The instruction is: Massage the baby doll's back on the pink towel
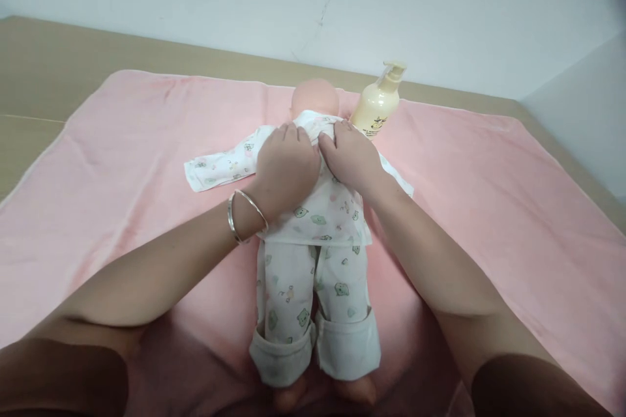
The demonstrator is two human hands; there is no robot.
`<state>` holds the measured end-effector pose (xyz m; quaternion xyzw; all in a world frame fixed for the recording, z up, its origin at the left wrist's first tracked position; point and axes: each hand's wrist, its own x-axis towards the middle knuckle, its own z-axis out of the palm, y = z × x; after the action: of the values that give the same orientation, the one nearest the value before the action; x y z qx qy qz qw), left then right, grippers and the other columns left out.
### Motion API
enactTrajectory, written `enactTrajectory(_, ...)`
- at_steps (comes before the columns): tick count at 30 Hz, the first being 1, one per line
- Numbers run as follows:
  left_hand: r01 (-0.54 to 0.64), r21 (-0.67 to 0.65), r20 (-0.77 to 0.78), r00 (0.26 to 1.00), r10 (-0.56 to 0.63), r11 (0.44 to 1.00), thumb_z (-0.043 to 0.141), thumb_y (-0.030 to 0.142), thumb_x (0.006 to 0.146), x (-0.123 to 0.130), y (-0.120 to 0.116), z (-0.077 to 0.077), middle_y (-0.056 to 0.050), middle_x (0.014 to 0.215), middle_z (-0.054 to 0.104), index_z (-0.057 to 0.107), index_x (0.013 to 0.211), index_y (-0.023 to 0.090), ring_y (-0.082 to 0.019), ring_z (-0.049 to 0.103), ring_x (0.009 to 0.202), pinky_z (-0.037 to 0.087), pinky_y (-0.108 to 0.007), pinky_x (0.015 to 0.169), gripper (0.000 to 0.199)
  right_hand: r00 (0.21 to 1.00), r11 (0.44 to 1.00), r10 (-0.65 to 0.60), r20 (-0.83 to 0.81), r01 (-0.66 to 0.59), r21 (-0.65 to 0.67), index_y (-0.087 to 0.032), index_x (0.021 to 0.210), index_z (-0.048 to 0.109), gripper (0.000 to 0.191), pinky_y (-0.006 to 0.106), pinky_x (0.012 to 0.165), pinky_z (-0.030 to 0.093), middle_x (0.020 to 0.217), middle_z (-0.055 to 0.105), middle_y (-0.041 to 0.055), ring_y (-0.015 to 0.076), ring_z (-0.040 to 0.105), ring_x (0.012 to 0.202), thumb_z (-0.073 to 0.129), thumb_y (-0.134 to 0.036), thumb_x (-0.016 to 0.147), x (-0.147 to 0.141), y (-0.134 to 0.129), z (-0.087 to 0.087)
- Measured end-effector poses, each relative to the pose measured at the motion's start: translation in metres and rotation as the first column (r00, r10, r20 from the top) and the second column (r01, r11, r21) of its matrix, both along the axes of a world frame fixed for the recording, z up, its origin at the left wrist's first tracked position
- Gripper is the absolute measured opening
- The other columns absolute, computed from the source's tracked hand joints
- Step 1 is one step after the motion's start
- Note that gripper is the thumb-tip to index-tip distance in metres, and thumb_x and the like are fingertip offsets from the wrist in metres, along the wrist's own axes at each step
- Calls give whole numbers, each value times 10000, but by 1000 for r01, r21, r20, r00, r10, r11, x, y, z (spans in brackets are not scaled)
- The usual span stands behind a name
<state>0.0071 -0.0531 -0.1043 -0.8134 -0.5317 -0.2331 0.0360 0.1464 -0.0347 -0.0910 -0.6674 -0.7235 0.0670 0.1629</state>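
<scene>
A doll [315, 96] lies on a pink blanket, its head toward the wall and its feet toward me. It wears a white printed top [323, 221] and matching trousers [342, 283] with turned-up cuffs. My left hand [289, 166], with a silver bangle at the wrist, is closed on the upper chest of the top. Beside it on the right, my right hand [349, 153] pinches the cloth near the collar. The fingertips of both hands are partly hidden in the folds. One sleeve reaches out to the left; the other shows partly beyond my right wrist.
A pale yellow pump bottle [377, 104] is just right of the doll's head. The pink blanket [489, 208] covers most of the wooden table [36, 52]. A white wall [220, 0] with a crack rises behind the table.
</scene>
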Motion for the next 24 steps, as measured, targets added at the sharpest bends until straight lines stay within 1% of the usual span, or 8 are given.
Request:
enactTrajectory(2,22,16,-3,1000,-22,1000,322,214,979,3,-6,1,-211,1139,686,661,1104,92,-330,614,1194,507,-477,1051,381,999,998,28,16,-29,56,-1,1269,601,502,551,1153,442,1358,626,283,385,561,1344,290,-298,1010,3,5,-5)
enactTrajectory(4,24,-32,12,1000,-24,999,329,216,972,1,-2,3,-189,1077,689,669,1017,126,-315,629,1142,514,-464,1030,355,998,993,51,33,-54,102,-18,1236,617,500,536,1167,426,1333,641,269,374,564,1334,262,-296,1020,1,2,-7)
enactTrajectory(8,-17,-224,100,994,41,974,336,332,996,-9,24,6,-140,976,690,634,898,169,-269,636,973,520,-419,943,354,993,995,67,95,-73,69,-34,1208,622,475,525,1117,473,1286,664,260,382,585,1307,273,-309,1040,-9,-21,-1)
enactTrajectory(11,-3,-293,168,984,55,956,328,367,1000,-14,38,6,-132,988,697,630,921,161,-247,617,941,509,-399,929,374,982,985,78,171,-103,139,-23,1223,608,459,525,1138,460,1307,652,275,388,574,1332,280,-286,1040,-16,-35,3)
enactTrajectory(13,-4,-277,173,984,54,961,322,352,1001,-13,38,5,-147,1017,698,631,943,151,-250,615,960,502,-403,950,373,984,982,85,159,-110,157,-58,1189,620,435,535,1129,466,1291,666,260,382,583,1316,282,-287,1038,-16,-34,4)
enactTrajectory(17,-22,-189,66,997,35,982,298,286,1005,-5,20,3,-203,1115,684,630,1042,112,-296,620,1057,490,-458,1003,376,998,997,67,5,-67,36,-121,1155,635,404,555,1087,494,1310,670,217,379,571,1329,321,-345,1033,-4,-9,0)
enactTrajectory(21,76,-43,15,997,-75,996,290,183,986,1,4,3,-194,1134,675,624,1050,121,-306,608,1150,475,-459,1050,346,1000,998,13,17,-14,56,-34,1252,620,496,562,1188,405,1416,602,264,404,490,1429,306,-356,1046,2,5,-6)
enactTrajectory(24,75,-107,54,996,-70,991,320,163,957,-1,10,5,-159,1040,677,605,953,152,-288,630,1064,490,-433,989,285,997,993,5,73,-14,120,-10,1288,604,513,555,1183,413,1403,615,270,403,537,1388,273,-333,1064,-5,-8,-8)
